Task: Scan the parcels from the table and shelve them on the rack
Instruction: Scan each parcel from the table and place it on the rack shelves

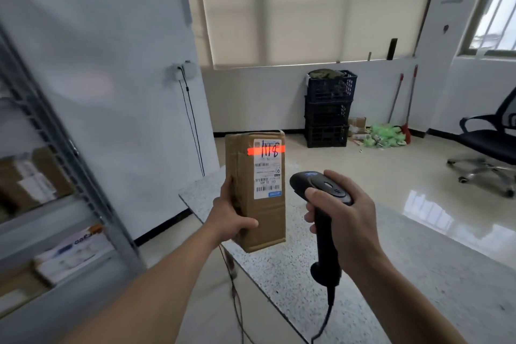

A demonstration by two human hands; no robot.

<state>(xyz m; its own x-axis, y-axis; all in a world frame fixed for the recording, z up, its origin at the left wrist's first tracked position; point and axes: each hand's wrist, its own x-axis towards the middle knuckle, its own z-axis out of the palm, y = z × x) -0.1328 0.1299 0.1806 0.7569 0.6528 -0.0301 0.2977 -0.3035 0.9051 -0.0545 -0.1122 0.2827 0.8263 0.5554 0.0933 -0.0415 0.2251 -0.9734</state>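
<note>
Over the table [405,274], held upright: parcel [261,220], gripped low along one narrow side by left hand [231,218], thumb on the front. Probably stiff, light cardboard, slick with tape; best taken round the narrow sides, label [268,173] uncovered. Scanner [321,187] clasped in right hand [346,220], red beam [265,150] across label top.

Soft daylight enters through the blind-covered window [307,17] at the back and a barred window [494,3] on the right, leaving the room bright and evenly lit with only faint shadows. The glossy floor [377,170] throws back a pale window glare on the right. The scanner [315,180] casts a glowing red line [266,150] across the parcel [268,220], whose central label reads sharply. The rack [67,145] on the left is smeared with blur, and straight edges bow near the frame's borders.
</note>
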